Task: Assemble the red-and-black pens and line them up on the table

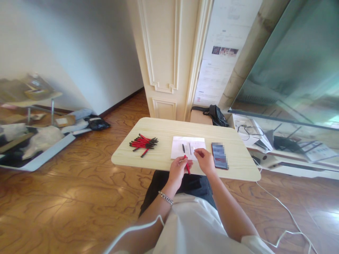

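- Left hand [177,170]: fingers curled closed around a slim red pen barrel [188,169], held at the table's near edge; silver chain-link bracelet [165,197] at the wrist.
- Right hand [207,162]: thumb and fingertips drawn together above the sheet's right side; whether anything is pinched between them cannot be told.
- Pale wood-grain table with rounded corners [164,127]: bears all the small items listed here.
- White paper sheet [177,144]: near the table's middle, a short black pen part [183,148] and a thin dark stick [190,148] on it, side by side.
- Loose heap of red-and-black pens [143,143]: table's left side, well apart from the sheet.
- Dark rectangular phone [218,153]: flat, just right of the right hand.
- Glossy brown wood floor [79,197]: surrounding the table.
- Cream moulded panel [159,42]: beyond the table's far edge.
- Black bag [218,115]: right of the panel's foot.
- Large dark glass screen [291,63]: right, above a white cabinet [304,171].
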The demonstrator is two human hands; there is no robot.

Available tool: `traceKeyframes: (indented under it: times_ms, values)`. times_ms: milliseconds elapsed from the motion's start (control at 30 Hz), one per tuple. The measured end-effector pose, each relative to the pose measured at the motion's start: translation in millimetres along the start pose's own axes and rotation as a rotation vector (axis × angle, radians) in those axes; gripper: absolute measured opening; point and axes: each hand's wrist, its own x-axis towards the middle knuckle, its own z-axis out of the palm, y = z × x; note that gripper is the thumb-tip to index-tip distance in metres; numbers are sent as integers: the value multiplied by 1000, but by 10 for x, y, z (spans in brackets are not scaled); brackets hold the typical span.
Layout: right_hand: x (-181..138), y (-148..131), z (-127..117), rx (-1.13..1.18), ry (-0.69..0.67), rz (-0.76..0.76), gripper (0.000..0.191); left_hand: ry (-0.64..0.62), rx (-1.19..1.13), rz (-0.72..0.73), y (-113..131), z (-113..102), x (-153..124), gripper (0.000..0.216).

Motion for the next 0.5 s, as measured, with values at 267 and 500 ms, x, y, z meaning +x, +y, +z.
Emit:
traceKeyframes:
  times_ms: [267, 500]
  values:
    - [-471, -146, -33, 105, -91, 52, 19, 17, 113, 107, -98, 42, 26, 30]
    - [-336, -81, -19, 88, -178, 39, 15, -1, 143, 129, -67, 41, 53, 34]
